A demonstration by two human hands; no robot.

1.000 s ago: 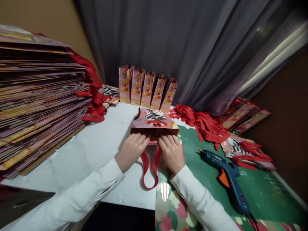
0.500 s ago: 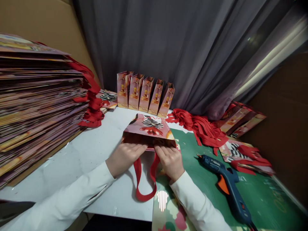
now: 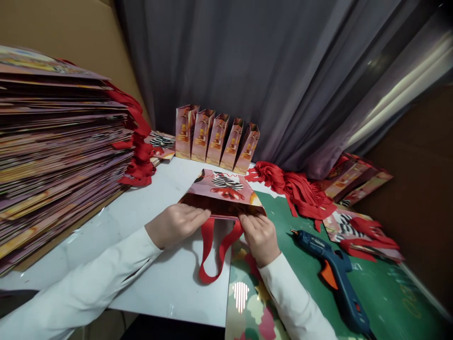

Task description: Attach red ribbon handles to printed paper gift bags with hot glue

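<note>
A grey curtain (image 3: pixel 283 71) is hanging behind a white surface (image 3: pixel 141 222), whose right part is lying under a green cutting mat (image 3: pixel 371 278). In the middle, a flat pink printed paper bag (image 3: pixel 222 189) is lying with its mouth towards the near side, straddling the white area and the mat, and its red ribbon handle loop (image 3: pixel 212 250) is trailing towards the near edge. The left hand (image 3: pixel 175 224) and right hand (image 3: pixel 262 236), close together over the bag's mouth a second ago, are now sitting apart. The left is lying flat with its fingers pressing the near left edge. The right is curling its fingertips over the near right corner, and whether a thumb is gripping beneath cannot be told. The ribbon's two ends are now showing uncovered between them. A blue and orange hot glue gun (image 3: pixel 332 269) is lying untouched on the mat to the right. A tall stack of flattened bags (image 3: pixel 60 156) is filling the left, five standing bags (image 3: pixel 215 139) are lining the far side, and a pile of red ribbons (image 3: pixel 297 186) is lying far right.
</note>
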